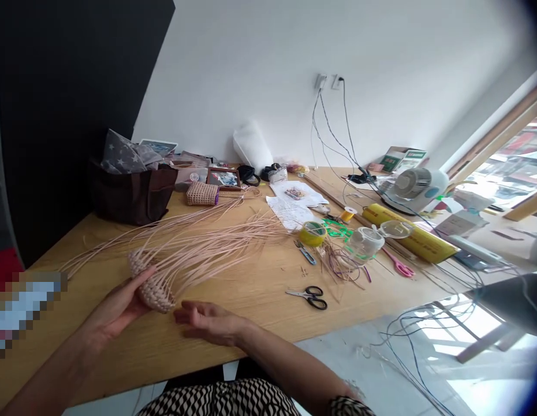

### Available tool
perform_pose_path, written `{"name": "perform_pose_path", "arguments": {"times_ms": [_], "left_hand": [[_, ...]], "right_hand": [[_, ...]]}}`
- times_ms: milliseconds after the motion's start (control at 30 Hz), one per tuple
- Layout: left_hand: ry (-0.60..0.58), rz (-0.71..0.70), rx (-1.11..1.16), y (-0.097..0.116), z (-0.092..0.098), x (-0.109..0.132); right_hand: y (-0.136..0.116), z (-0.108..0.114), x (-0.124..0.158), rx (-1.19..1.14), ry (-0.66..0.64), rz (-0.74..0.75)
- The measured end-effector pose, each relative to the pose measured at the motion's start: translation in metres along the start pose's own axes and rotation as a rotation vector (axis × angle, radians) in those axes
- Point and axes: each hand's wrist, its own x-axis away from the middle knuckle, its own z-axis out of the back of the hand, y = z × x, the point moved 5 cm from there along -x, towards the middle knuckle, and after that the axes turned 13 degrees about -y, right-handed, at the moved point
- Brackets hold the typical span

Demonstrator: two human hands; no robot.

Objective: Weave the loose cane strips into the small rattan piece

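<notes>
My left hand (pixel 116 309) cups a small half-woven rattan basket (pixel 152 289) that lies on its side on the wooden table (pixel 251 294). Long loose pale strands (pixel 208 242) fan out from the basket toward the back right. My right hand (pixel 208 322) rests just to the right of the basket with its fingers stretched out flat and pointing at it, holding nothing. Whether the fingertips touch the weave is unclear.
Black-handled scissors (pixel 312 296) lie right of my hands. Farther back are a yellow tape roll (pixel 312 233), a clear cup (pixel 364 242), pink scissors (pixel 398 266), a dark bag (pixel 132 193), a small woven pouch (pixel 202 194), papers, a fan (pixel 413 188) and trailing cables.
</notes>
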Motion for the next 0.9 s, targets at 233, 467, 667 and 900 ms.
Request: {"name": "perform_pose_path", "arguments": {"times_ms": [233, 467, 667, 900], "left_hand": [[-0.020, -0.154, -0.052, 0.000, -0.009, 0.030], [-0.010, -0.061, -0.019, -0.026, 0.002, 0.051], [0.072, -0.181, -0.020, -0.027, 0.020, 0.048], [-0.004, -0.191, -0.014, -0.027, 0.010, 0.051]], "right_hand": [[-0.053, -0.014, -0.059, -0.335, -0.040, 0.327], [-0.070, 0.061, -0.082, -0.794, 0.233, 0.462], [-0.048, 0.041, -0.077, -0.813, 0.199, 0.365], [-0.019, -0.022, -0.080, -0.784, -0.135, 0.216]]}}
